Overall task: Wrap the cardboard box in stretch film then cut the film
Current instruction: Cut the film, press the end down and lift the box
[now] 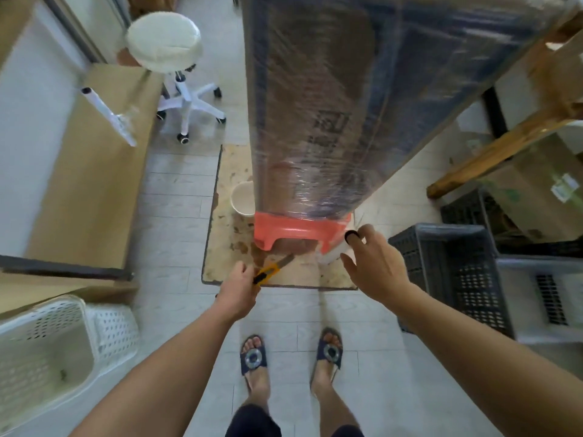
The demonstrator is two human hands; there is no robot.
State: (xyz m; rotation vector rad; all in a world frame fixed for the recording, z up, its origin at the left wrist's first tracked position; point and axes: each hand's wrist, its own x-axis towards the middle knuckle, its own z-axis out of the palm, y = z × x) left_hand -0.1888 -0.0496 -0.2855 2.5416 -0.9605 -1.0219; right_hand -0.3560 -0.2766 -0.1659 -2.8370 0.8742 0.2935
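Observation:
A tall cardboard box covered in clear stretch film stands upright on a red plastic stool. My left hand grips a yellow utility knife with its blade out, pointing at the stool's foot. My right hand holds the white film roll low beside the stool's right corner, a black core end showing by my fingers. A strand of film between roll and box is too blurred to make out.
The stool sits on a stained board next to a white bucket. Dark crates stand right, a white basket lower left, flat cartons left, a white swivel stool behind. A wooden frame leans right.

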